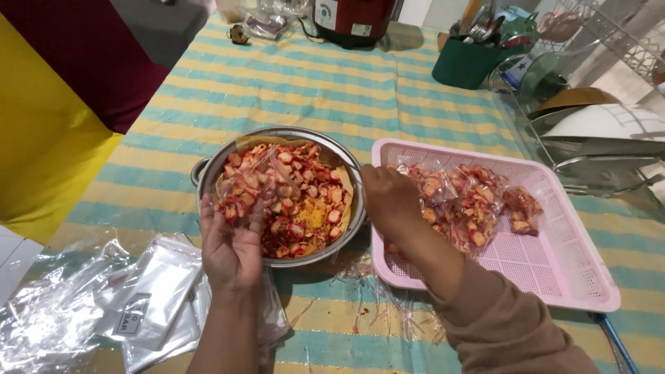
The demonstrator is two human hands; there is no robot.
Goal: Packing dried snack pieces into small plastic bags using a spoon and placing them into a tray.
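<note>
L hand [232, 246] grips clear bag [251, 185] w/ red snack pieces over metal pot [277, 195]. R hand [388, 201] at pot rim, fingers curled; grip contents unclear. Pink basket [554, 263] adjacent.

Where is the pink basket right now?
In the head view the pink basket sits on the striped table, right of the metal pot of red snacks, just beyond the right hand, with filled snack bags inside.

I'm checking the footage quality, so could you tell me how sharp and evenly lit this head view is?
Head view: even, soft light; faint shadow under the metal pot; left hand and right hand slightly motion-blurred; glare on the clear bags; dish rack at the edge looks stretched.
</note>
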